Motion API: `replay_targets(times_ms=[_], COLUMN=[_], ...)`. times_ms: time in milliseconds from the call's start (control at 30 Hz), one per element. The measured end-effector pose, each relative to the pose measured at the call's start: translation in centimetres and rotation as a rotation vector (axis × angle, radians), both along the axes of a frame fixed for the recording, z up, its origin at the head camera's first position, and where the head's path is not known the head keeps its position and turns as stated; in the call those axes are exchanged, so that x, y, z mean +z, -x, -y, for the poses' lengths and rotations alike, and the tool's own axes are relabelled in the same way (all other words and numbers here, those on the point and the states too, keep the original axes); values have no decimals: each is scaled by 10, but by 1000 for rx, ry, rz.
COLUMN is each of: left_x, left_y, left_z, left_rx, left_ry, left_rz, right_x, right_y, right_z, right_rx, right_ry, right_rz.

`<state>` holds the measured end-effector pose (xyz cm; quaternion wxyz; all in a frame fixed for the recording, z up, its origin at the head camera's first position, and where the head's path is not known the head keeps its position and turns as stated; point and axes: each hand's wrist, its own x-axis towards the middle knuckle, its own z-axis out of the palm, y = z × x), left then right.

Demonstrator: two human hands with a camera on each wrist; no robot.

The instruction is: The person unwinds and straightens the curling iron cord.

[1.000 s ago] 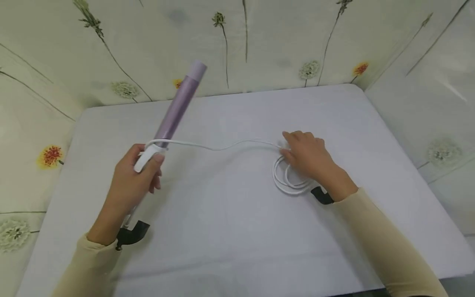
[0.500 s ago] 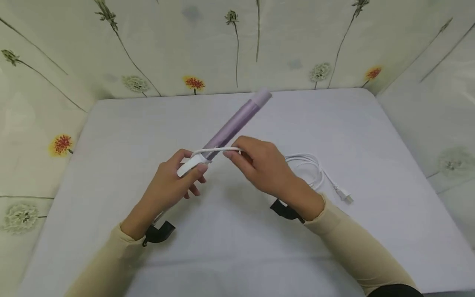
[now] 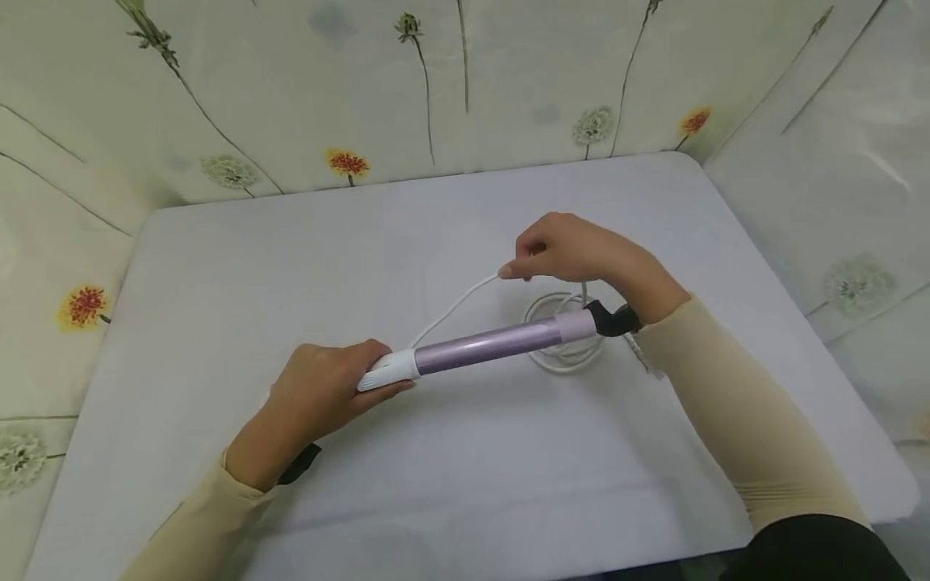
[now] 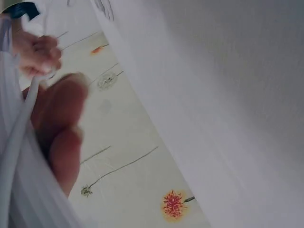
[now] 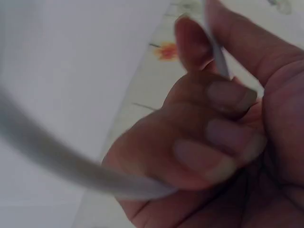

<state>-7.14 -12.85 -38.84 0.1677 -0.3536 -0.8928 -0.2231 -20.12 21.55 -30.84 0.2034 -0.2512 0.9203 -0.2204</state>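
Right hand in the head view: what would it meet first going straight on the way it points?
The right hand looks free across the white table, perhaps first meeting the pale flower-patterned wall; depth is unclear.

Wand barrel (image 3: 494, 347) is metallic lilac, tip (image 3: 576, 325) a paler, flatter lilac; handle (image 3: 392, 369) is wht w/ fine ribbing. Cord (image 3: 458, 303) is plain wht, reads greyer in wrist cams. Tabletop (image 3: 450, 452) is plain wht w/ soft grey shading. Wall covering (image 3: 508, 81) is pale grn-grey, printed w/ orange-red blooms (image 3: 347, 163) edged yel., whitish-grn puffballs (image 3: 592, 126), dk. brn-grn stems (image 3: 464, 60) & faint blue-grey blotches (image 3: 332, 22). Sleeves (image 3: 734, 428) are plain beige. R wrist mount (image 3: 616, 319) is blk.; so's L wrist mount (image 3: 299, 466), & rounded thing (image 3: 817, 553) at bottom R.
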Motion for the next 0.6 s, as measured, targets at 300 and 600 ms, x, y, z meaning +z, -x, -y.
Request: replay_targets(times_ms=[300, 600], left_x=[19, 7], left_y=[27, 44], left_z=[58, 110], left_rx=[336, 363], left_ry=[-326, -229], left_rz=[195, 785], right_x=[-55, -42], right_y=[-36, -56], right_z=[-17, -34], right_rx=[95, 91], right_ry=[43, 50], right_rz=[136, 142])
